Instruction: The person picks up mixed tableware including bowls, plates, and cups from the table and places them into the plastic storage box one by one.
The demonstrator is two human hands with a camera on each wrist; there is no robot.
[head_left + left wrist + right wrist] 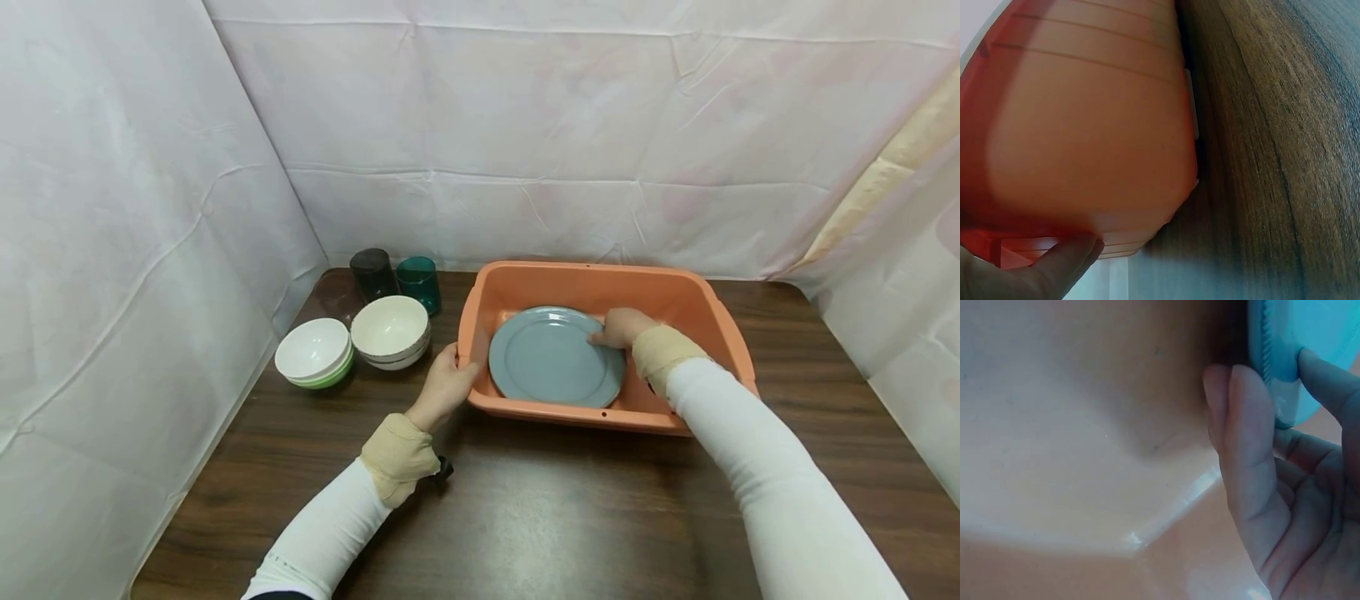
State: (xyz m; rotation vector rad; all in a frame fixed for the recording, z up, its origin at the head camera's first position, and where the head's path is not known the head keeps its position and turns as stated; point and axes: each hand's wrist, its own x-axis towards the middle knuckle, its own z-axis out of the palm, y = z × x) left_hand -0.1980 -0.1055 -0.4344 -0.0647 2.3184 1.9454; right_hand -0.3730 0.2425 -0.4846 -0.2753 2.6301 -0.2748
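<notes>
An orange plastic basin [600,285] stands on the table, and a round blue-grey plate [551,358] lies inside it, toward the left end. My left hand [444,387] grips the basin's left rim; in the left wrist view its thumb [1066,262] lies over the edge of the orange wall. My right hand [624,327] reaches into the basin and pinches the plate's right edge. The right wrist view shows the thumb on the plate's upper face and the fingers [1249,450] along its outer edge and underside.
Left of the basin stand a stack of white bowls [392,329] and another stack of a white and a green bowl [313,350]. Behind them are a dark cup [372,273] and a teal cup [420,283]. White cloth [525,125] hangs around the wooden table [562,500].
</notes>
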